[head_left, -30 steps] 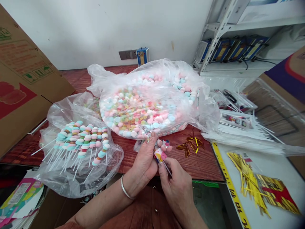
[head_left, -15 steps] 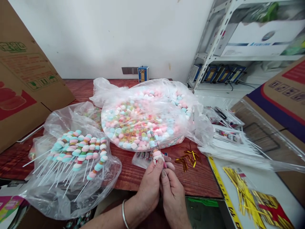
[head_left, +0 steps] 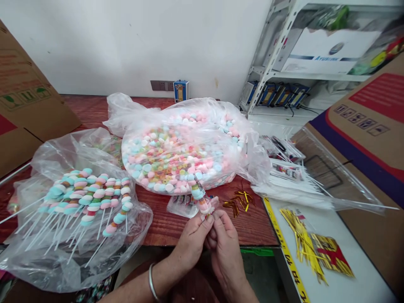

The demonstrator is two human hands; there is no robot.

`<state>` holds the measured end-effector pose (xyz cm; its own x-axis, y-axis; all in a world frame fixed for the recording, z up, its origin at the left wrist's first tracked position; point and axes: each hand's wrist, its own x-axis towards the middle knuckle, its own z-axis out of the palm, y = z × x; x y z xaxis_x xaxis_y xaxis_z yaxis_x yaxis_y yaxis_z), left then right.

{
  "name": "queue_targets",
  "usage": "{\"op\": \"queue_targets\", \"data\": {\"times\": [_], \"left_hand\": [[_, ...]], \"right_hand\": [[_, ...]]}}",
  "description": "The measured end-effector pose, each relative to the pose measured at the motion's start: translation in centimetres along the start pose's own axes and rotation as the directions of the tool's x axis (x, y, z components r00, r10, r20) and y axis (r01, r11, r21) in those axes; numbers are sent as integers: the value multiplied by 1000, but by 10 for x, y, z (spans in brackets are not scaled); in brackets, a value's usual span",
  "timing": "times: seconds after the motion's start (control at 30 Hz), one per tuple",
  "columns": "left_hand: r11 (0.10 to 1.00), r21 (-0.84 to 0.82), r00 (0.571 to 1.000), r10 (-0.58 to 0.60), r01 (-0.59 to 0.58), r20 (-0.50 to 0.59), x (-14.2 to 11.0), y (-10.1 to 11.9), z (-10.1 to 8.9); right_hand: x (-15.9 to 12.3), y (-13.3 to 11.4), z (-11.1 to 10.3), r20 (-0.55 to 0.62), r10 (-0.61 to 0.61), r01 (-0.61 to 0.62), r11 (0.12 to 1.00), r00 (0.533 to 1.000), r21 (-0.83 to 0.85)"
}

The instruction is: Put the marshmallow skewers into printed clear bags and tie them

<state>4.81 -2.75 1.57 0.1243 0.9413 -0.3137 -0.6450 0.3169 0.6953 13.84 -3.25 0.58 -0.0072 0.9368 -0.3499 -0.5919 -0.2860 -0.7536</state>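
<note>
Both hands meet at the front edge of the table, round the lower end of a marshmallow skewer [head_left: 199, 194] in a printed clear wrapper. The skewer tilts up and away, its pink, blue and white pieces showing above the fingers. My left hand [head_left: 194, 235], with a silver bangle on the wrist, is closed on the wrapper's gathered end. Against it my right hand [head_left: 225, 242] pinches the same end with thumb and fingers. Whether a tie sits between the fingertips is hidden. Loose gold twist ties [head_left: 241, 201] lie just right of the hands.
A big clear bag of marshmallows and gummy rings [head_left: 176, 168] fills the table's middle. Left, unwrapped marshmallow skewers [head_left: 91, 193] rest on clear plastic [head_left: 72, 269]. Right are white sticks [head_left: 290, 185], yellow-gold ties [head_left: 301, 240] and a carton [head_left: 362, 122]. Another carton [head_left: 31, 92] stands left.
The wrapped skewer now shows more of its length above the fingers and leans further left. Both hands stay together at its lower end. The whole view has shifted slightly.
</note>
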Motion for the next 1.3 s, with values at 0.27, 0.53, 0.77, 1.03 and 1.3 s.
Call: {"op": "queue_targets", "data": {"times": [0.27, 0.53, 0.77, 1.03, 1.3], "left_hand": [[993, 104, 998, -52, 49, 25, -2, 10, -16], [975, 219, 999, 39, -31, -33, 0, 11, -18], [974, 113, 947, -220, 198, 235, -1, 21, -33], [761, 624, 979, 198, -178, 38, 9, 32, -50], [488, 828, 916, 394, -274, 71, 12, 39, -50]], "right_hand": [[-8, 3, 3, 226, 260, -293, 948, 939, 125], [-6, 15, 1, 99, 14, -8, 998, 995, -63], [-13, 15, 0, 467, 313, -460, 854, 827, 242], [8, -1, -46, 228, -310, 348, 416, 923, -840], [49, -35, -120, 217, -568, 112, -214, 794, -970]]}}
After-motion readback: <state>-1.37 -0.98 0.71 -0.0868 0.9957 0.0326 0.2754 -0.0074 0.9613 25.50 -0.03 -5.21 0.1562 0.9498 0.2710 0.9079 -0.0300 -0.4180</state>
